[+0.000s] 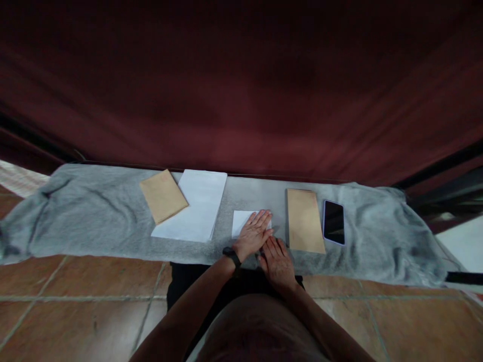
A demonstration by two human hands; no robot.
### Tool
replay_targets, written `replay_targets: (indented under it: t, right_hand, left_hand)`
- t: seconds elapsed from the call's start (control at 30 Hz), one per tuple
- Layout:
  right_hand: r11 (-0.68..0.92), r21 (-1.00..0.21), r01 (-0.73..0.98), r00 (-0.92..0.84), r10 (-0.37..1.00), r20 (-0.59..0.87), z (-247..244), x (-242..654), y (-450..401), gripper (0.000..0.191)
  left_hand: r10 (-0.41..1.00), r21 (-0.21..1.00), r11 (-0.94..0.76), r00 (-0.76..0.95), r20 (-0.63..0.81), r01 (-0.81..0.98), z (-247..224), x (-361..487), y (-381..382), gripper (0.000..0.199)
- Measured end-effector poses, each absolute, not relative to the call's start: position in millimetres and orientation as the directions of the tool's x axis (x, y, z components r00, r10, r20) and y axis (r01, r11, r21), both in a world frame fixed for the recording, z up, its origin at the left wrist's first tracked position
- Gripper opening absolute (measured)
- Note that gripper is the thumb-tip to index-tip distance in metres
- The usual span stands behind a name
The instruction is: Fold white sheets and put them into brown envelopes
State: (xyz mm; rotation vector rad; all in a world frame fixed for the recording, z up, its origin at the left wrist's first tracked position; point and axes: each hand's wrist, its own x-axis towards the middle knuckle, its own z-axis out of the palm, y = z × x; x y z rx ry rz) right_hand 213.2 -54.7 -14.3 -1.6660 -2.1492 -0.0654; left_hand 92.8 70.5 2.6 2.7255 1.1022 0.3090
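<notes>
A small white folded paper (pixel 239 221) lies on the grey cloth in front of me. My left hand (pixel 252 235) rests flat across it, fingers stretched out toward the upper right, and covers much of its right part. My right hand (pixel 278 261) lies palm down just below and to the right, its fingers extended and its fingertips close to the paper's lower right corner. Where the two hands meet, the paper's edge is hidden. Neither hand grips anything. A dark band sits on my left wrist.
Left of the paper lies a stack of white sheets (pixel 204 201), partly under a brown envelope (pixel 163 196). To the right are a pile of brown envelopes (pixel 305 221) and a phone (pixel 334 222). A grey cloth (pixel 101 211) covers the narrow surface; a dark red wall (pixel 241 110) rises behind.
</notes>
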Motion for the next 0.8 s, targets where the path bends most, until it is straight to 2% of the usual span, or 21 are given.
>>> replay_targets:
  t: [0.4, 0.8]
  right_hand:
    - [0.212, -0.196, 0.957, -0.130, 0.924, 0.361, -17, 214, -60, 0.055]
    - [0.185, -0.226, 0.956, -0.099, 0.933, 0.346, -20, 220, -66, 0.062]
  left_hand:
    - [0.872, 0.158, -0.486, 0.464, 0.158, 0.859, 0, 48, 64, 0.062]
    - [0.936, 0.264, -0.340, 0.299, 0.184, 0.902, 0, 20, 31, 0.062]
